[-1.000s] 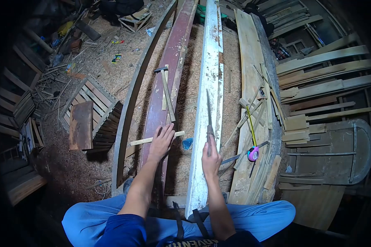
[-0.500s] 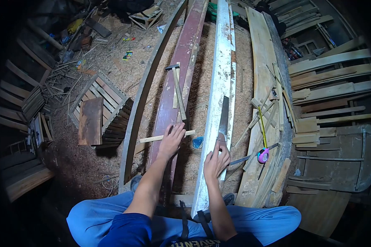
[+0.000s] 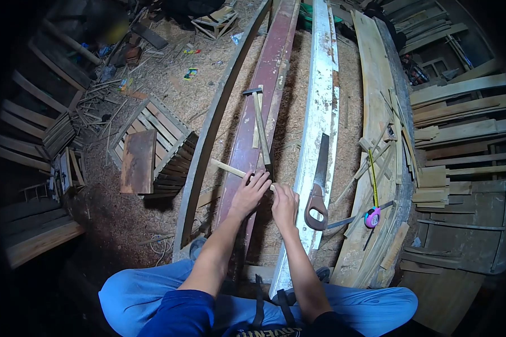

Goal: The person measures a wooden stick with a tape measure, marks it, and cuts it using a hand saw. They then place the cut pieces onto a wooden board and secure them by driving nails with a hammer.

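Note:
My left hand point(image 3: 249, 194) is closed on a thin wooden strip point(image 3: 226, 167) that lies slantwise across the reddish plank point(image 3: 246, 147). Close beside it, my right hand point(image 3: 285, 205) grips the strip's other end, over the gap before the white plank point(image 3: 320, 90). A handsaw point(image 3: 318, 203) with a brown handle rests on the white plank, just right of my right hand, blade pointing away. Beyond my left hand a hammer point(image 3: 260, 121) lies on the reddish plank beside another short strip.
On the right, a pink tape measure point(image 3: 371, 217) with its yellow blade out lies on a wide board point(image 3: 371, 84) among thin sticks. A slatted wooden crate point(image 3: 174, 140) stands at left on the shavings-covered floor. Stacked wood pieces point(image 3: 461, 115) line the far right.
My right hand has let go of the saw, moved left and taken hold of the strip. The strip now slants more, its left end farther from me. The whole view has shifted slightly.

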Demonstrator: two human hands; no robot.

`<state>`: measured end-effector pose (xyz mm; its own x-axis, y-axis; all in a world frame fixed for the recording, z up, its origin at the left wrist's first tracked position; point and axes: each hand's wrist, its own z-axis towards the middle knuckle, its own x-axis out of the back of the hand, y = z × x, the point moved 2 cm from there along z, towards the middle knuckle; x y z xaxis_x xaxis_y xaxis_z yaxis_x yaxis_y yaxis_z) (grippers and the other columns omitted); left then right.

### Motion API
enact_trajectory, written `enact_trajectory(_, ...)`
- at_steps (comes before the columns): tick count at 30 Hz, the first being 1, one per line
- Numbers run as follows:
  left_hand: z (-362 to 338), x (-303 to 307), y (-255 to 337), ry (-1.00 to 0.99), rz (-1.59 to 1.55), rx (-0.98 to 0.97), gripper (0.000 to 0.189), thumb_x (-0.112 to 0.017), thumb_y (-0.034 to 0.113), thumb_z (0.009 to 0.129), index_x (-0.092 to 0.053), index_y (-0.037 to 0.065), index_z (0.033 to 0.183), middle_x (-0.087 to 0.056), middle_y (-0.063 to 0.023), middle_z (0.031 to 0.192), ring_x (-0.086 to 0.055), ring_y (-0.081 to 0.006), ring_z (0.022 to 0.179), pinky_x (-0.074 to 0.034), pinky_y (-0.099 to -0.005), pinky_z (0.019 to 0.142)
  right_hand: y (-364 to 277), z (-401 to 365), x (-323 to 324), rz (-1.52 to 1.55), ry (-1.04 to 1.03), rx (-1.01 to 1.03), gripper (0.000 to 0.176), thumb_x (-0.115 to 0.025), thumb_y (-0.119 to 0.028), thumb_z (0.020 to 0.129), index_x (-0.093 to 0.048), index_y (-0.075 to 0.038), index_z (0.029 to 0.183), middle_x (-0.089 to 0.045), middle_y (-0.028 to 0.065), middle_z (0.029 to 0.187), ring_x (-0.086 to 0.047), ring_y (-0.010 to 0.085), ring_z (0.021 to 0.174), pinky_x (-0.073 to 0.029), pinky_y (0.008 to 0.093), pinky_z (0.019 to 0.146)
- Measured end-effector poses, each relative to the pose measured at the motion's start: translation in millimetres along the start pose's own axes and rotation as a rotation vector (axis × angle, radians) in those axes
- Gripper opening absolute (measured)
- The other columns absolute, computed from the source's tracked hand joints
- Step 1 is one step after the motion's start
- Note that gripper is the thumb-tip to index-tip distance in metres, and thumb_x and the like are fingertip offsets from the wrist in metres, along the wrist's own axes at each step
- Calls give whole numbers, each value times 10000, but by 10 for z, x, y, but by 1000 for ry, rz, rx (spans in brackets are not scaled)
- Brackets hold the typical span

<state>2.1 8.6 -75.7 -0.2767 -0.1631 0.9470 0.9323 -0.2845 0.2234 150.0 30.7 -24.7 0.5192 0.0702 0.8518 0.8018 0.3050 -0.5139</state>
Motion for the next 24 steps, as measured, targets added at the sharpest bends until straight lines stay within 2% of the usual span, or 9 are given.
enact_trajectory(4,18,106,7,-23,28,19,600,-644,175,900,-528,121,1487,-436,-78,1636,-355,-225,1545,-201,-523,1285,-10,67,60,185,6,-70,221,-633,-42,958,-748,-41,1146,-716,166,1024,-678,363,982,-489,444,889)
enact_trajectory(8,20,50,-11,25,1,115,625,-618,197,966,-456,109,1562,-370,-120,1675,-310,-250,1571,-176,-538,1290,8,93,-23,345,65,-157,183,-655,-81,966,-765,-35,1105,-735,139,988,-686,368,930,-494,463,851)
enact_trajectory(10,48,32,-56,191,13,240,626,-580,247,1021,-401,68,1593,-339,-182,1677,-302,-293,1572,-157,-554,1290,-29,87,-70,466,117,-246,206,-660,-59,960,-758,-13,1135,-741,167,973,-705,389,887,-524,470,792)
enact_trajectory(11,43,4,-90,127,-18,332,631,-554,280,1036,-387,20,1585,-295,-237,1680,-280,-337,1575,-134,-585,1286,-58,98,-99,471,114,-247,206,-660,-59,960,-758,-13,1135,-741,167,973,-705,389,887,-524,470,792)
enact_trajectory(14,106,37,-144,151,8,541,643,-534,292,1038,-370,0,1587,-263,-245,1690,-261,-352,1580,-112,-613,1280,-129,143,-206,566,30,-404,214,-653,-51,972,-750,9,1152,-761,186,990,-741,353,910,-557,429,807)
enact_trajectory(17,116,38,-155,120,-9,589,637,-510,279,1041,-357,4,1595,-253,-238,1696,-229,-346,1591,-83,-630,1278,-115,227,-430,662,15,-484,215,-647,-65,985,-745,32,1150,-776,203,995,-765,291,908,-573,396,830)
enact_trajectory(19,119,40,-159,87,2,602,631,-493,280,1044,-355,16,1601,-275,-209,1696,-227,-325,1594,-60,-639,1277,-131,296,-557,735,43,-448,212,-674,-64,993,-736,47,1163,-758,91,868,-668,106,719,-539,292,672)
enact_trajectory(23,122,23,-173,10,21,593,614,-459,289,1057,-353,39,1608,-302,-155,1697,-247,-275,1589,-50,-665,1268,-245,430,-659,773,108,-435,189,-671,-50,991,-736,51,1137,-759,80,866,-654,113,694,-530,299,653)
enact_trajectory(24,119,10,-179,9,22,595,614,-459,289,1057,-353,39,1608,-302,-155,1697,-247,-275,1589,-50,-665,1268,-280,462,-645,740,85,-448,220,-680,-70,981,-717,34,1172,-761,116,878,-687,182,734,-543,344,689)
